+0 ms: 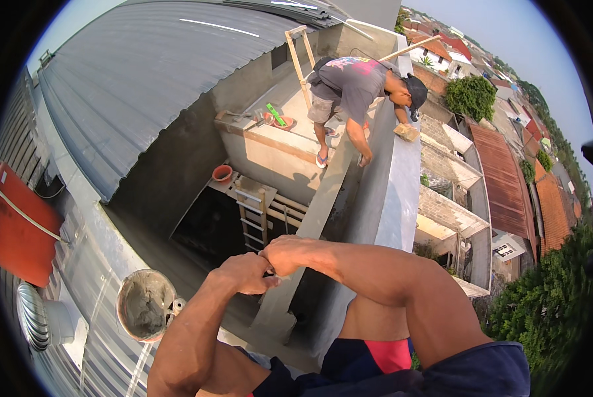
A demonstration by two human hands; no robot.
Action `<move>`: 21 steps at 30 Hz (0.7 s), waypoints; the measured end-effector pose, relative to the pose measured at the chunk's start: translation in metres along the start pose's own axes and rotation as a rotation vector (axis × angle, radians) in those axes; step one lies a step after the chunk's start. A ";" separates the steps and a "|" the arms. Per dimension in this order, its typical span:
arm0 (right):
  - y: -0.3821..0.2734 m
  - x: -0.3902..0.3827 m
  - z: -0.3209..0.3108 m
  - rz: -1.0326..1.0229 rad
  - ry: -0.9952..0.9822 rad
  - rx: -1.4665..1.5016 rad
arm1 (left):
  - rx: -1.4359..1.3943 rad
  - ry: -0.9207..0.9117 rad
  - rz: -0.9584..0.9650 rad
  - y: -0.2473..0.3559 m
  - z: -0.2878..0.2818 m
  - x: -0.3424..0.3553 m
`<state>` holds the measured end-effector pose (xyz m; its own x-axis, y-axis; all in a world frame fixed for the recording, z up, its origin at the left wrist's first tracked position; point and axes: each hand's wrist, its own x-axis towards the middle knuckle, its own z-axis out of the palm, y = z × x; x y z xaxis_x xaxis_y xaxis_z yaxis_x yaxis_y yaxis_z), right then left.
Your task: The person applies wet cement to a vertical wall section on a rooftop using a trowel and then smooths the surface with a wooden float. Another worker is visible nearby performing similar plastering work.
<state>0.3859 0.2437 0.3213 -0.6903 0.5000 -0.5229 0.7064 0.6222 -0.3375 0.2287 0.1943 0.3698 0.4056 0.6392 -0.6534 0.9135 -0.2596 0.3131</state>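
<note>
While I watch via the head cam, L hand [245,272] and R hand [284,254] meet mid-view, fingers curled in — can't tell if anything's pinched btwn them, contact's mostly hidden. Mortar bucket [126,291] sits on the L side, just beside L forearm. Farther off, a ladder [264,210] — plus a co-worker [357,89] bent over, one hand at a tan block [407,133].

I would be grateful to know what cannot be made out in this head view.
Head view: whether the left hand and right hand hold anything; their curled backs hide it.
Head view: the lower end of the ladder; hidden by the hands and the dark opening.
Head view: what the co-worker's lower hand holds; too small.
</note>
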 end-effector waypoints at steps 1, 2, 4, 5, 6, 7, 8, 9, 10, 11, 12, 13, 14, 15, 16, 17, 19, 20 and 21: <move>0.000 -0.001 0.000 0.004 0.000 0.002 | 0.017 0.010 0.022 0.000 0.000 0.000; 0.001 -0.002 -0.001 0.003 0.002 0.004 | 0.018 0.012 0.033 0.000 -0.001 0.000; 0.003 -0.003 0.000 0.000 0.002 0.015 | 0.020 0.013 0.046 0.001 -0.001 0.001; 0.004 -0.003 0.001 -0.002 0.002 0.022 | 0.022 0.013 0.047 0.001 -0.001 0.001; 0.005 -0.003 0.002 0.001 0.000 0.032 | 0.016 0.009 0.044 0.002 -0.002 0.001; 0.006 -0.003 0.003 0.000 0.011 0.033 | 0.021 0.015 0.051 0.002 -0.002 0.001; 0.006 -0.003 0.004 0.004 0.021 0.037 | 0.018 0.018 0.054 0.003 -0.003 0.001; 0.006 -0.003 0.005 0.012 0.025 0.045 | 0.008 0.010 0.044 0.004 -0.003 0.000; 0.006 -0.002 0.006 0.012 0.030 0.043 | 0.009 0.011 0.045 0.004 -0.004 -0.001; 0.006 -0.002 0.006 0.016 0.030 0.045 | 0.004 0.003 0.034 0.005 -0.004 -0.001; 0.005 -0.002 0.006 0.028 0.027 0.054 | -0.016 -0.016 0.012 0.006 -0.005 -0.002; 0.004 -0.002 0.005 0.017 0.025 0.046 | 0.002 -0.006 0.021 0.006 -0.005 -0.004; 0.003 -0.002 0.005 0.014 0.020 0.045 | 0.006 -0.006 0.021 0.006 -0.005 -0.005; 0.002 -0.002 0.003 0.022 0.011 0.044 | 0.009 -0.007 0.020 0.006 -0.006 -0.006; 0.001 -0.003 0.002 0.015 0.011 0.047 | 0.008 0.003 0.028 0.006 -0.006 -0.007; 0.000 -0.004 0.001 0.018 0.008 0.051 | 0.008 0.013 0.035 0.006 -0.006 -0.008; -0.001 -0.005 -0.001 0.016 0.007 0.059 | 0.006 0.016 0.038 0.005 -0.007 -0.008; -0.002 -0.006 -0.002 0.011 0.009 0.063 | 0.005 0.009 0.032 0.005 -0.008 -0.008; -0.003 -0.007 -0.003 0.006 0.010 0.068 | 0.003 0.002 0.028 0.005 -0.008 -0.008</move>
<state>0.3882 0.2403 0.3285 -0.6872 0.5102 -0.5171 0.7194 0.5769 -0.3868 0.2296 0.1938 0.3823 0.4306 0.6334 -0.6430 0.9021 -0.2796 0.3287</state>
